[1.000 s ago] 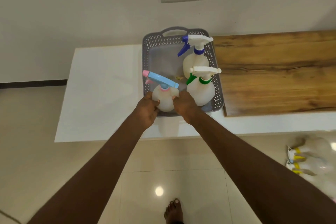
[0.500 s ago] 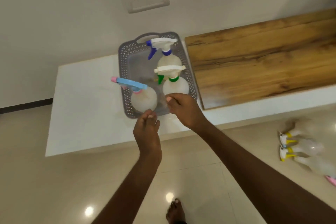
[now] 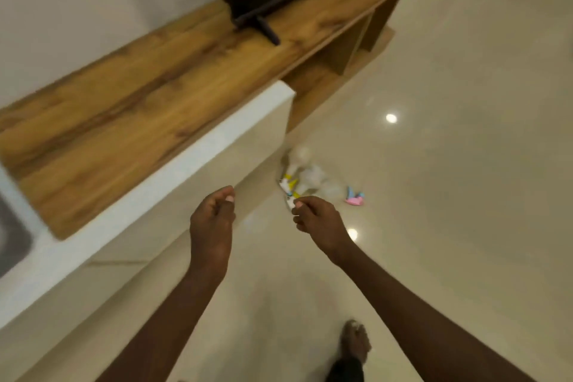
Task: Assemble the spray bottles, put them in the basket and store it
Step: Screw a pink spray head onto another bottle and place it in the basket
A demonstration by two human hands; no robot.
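Several spray bottle parts lie in a blurred heap on the floor: white bottles (image 3: 305,172), white-and-yellow spray heads (image 3: 288,184) and a pink-and-blue spray head (image 3: 354,197). My right hand (image 3: 317,220) hovers just in front of the heap, fingers loosely curled, holding nothing. My left hand (image 3: 212,220) hangs to its left over the floor, fingers also curled and empty. A sliver of the grey basket (image 3: 11,236) shows at the far left edge on the white counter (image 3: 186,161); the bottles in it are out of view.
A wooden top (image 3: 139,102) runs along the wall, with a dark screen stand (image 3: 263,25) on it and open wooden shelves (image 3: 341,62) at its end. Glossy beige floor tiles (image 3: 449,164) spread to the right. My bare foot (image 3: 355,341) is at the bottom.
Both hands let go of the pink-and-blue bottle in the basket and drew back. My view swung right, from the basket to the parts on the floor.
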